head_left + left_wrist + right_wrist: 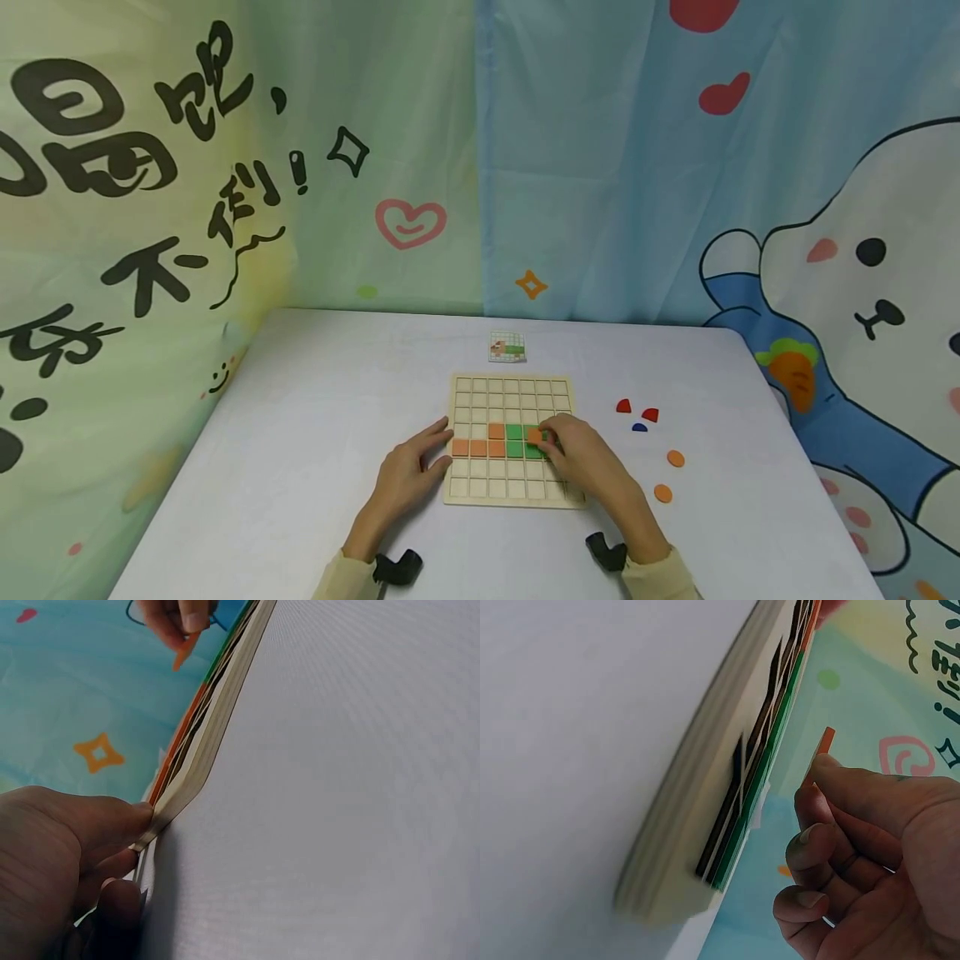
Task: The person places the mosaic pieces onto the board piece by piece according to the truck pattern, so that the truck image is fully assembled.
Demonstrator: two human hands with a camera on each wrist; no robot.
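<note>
A wooden grid board [477,490] lies on the white table, with orange square tiles [477,448] and green square tiles [514,449] in its middle rows. My left hand [405,471] rests at the board's left edge, thumb and fingers spread along it. Between thumb and fingertips, my right hand [588,454] pinches an orange square tile [825,742] over the right half of the board. The left wrist view also shows this tile tilted above the board's surface. Part of the tiled rows is hidden behind the right hand.
A small pattern card [507,347] lies behind the board. To the right are two red pieces [650,414], a blue half-round piece [639,427] and two orange discs [663,493]. Printed curtains [585,208] hang behind the table.
</note>
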